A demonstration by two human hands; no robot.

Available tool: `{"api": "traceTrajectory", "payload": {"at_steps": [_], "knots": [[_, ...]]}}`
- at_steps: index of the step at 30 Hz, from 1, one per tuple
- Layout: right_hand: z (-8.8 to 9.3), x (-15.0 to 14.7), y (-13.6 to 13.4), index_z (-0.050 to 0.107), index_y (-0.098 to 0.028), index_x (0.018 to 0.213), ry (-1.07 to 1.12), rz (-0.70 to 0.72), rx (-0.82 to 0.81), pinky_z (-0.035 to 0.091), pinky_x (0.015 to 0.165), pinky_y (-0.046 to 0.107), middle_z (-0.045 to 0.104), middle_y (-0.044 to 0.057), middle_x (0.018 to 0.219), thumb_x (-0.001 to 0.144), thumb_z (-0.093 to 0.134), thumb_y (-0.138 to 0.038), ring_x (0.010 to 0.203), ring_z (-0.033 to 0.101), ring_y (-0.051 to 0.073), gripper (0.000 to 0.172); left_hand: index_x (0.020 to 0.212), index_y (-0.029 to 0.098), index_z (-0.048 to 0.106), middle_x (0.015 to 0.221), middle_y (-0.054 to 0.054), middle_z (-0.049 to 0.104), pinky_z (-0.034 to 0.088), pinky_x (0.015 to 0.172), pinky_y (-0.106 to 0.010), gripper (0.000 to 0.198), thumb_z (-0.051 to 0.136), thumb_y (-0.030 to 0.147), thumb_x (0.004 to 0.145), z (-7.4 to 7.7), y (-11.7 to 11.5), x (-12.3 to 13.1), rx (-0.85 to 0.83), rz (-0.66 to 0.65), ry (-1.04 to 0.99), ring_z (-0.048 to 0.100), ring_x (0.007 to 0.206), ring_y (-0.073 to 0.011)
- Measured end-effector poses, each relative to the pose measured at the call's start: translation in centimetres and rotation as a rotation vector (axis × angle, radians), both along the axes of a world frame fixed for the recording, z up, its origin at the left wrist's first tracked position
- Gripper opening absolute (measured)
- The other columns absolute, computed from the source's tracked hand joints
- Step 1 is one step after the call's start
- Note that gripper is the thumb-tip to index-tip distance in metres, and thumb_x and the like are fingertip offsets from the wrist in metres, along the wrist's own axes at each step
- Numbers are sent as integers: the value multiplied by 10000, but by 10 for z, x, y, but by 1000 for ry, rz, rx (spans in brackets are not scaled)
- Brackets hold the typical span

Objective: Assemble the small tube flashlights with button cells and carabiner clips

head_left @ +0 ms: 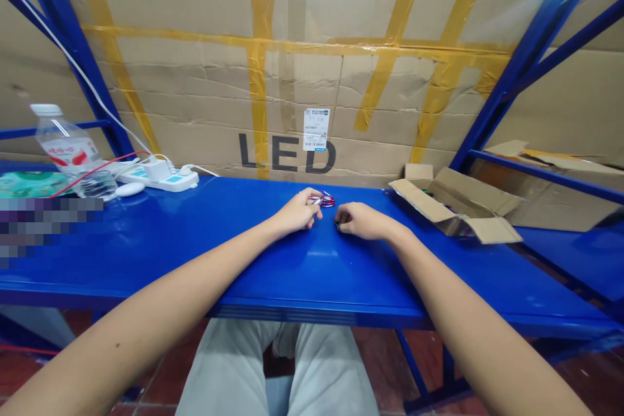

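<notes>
Both my hands rest near the far middle of the blue metal shelf top [292, 273]. My left hand [296, 212] is closed, its fingertips pinching a small shiny red and purple object [325, 199] that lies on the blue surface. My right hand [358, 220] is curled shut just to the right of it, with something small and dark at its fingertips that I cannot make out. The two hands are a few centimetres apart.
An open cardboard box [455, 208] lies at the right. A taped cardboard sheet marked LED [292, 78] stands behind. At the left are a water bottle [71, 151], a white power strip [160, 177] with cables and a green packet [29, 183].
</notes>
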State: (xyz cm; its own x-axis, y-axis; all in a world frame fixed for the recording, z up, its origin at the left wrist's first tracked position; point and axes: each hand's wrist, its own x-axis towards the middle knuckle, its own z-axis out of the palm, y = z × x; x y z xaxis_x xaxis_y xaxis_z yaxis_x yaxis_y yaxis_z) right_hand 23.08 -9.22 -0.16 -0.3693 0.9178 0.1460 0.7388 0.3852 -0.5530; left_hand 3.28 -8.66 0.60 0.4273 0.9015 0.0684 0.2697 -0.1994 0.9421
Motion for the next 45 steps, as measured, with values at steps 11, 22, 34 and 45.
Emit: {"api": "traceTrajectory", "payload": {"at_steps": [11,22,34,45], "knots": [[-16,-32,-5,506,-189,1094,307,122,164,470,699,318,674,52,918,878,540,-247,770,608,179,226,621,147,587,576,24,546,291,537,-232,141,546,196,747,-12,10,-5,261,25,89,426,574,-112],[-20,-30,-3,481,-218,1345,164,207,281,382,1075,506,561,142,1377,954,438,-254,1276,523,287,395,596,160,516,568,46,468,299,572,-234,196,548,244,771,-3,11,-8,323,92,42,413,596,-109],[-21,-43,-5,457,-189,1220,150,129,333,445,891,426,624,174,1173,954,333,-218,1044,610,276,294,641,189,455,475,75,376,254,473,-222,216,535,303,806,1,4,-9,203,50,-8,349,466,-88],[-14,-38,2,510,-221,968,454,41,253,410,764,307,606,36,909,905,406,-281,849,542,186,136,710,210,369,477,78,318,175,378,-198,234,383,338,906,-3,-5,2,-100,-35,-103,243,346,-63]]}}
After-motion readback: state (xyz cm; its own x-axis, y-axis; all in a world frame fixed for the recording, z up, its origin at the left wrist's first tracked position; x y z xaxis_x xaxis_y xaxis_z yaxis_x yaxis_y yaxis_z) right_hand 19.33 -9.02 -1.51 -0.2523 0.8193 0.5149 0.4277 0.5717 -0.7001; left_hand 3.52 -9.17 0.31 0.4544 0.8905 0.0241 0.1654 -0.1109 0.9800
